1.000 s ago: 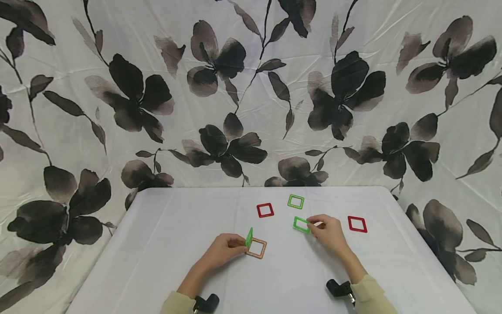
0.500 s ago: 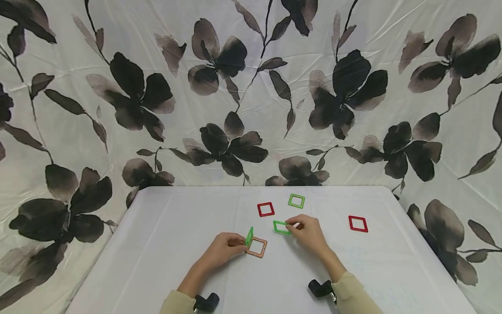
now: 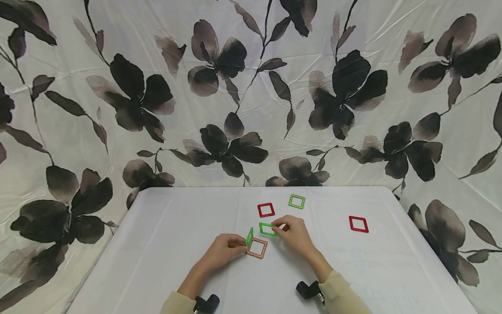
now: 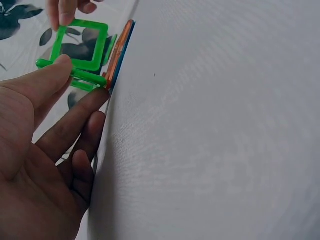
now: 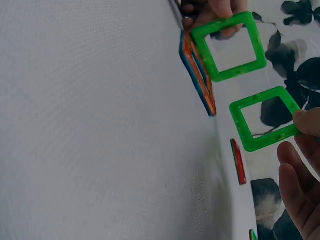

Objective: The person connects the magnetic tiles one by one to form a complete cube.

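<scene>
Green square frame (image 3: 268,229) now hangs just beside the upright green frame (image 3: 249,237), pinched by its near edge in your right hand (image 3: 295,234); a second ago it was well off to the right, near the red frame (image 3: 358,224) at the table's (image 3: 176,226) right side. Your left hand (image 3: 224,249) has not shifted: thumb and fingertips still clamp the standing piece against the orange frame (image 3: 256,247) lying flat (its blue underside shows in the right wrist view). The carried frame looks close to meeting the assembly, though not yet touching. A second red frame (image 3: 266,209) and another green one (image 3: 296,201) lie untouched beyond.
</scene>
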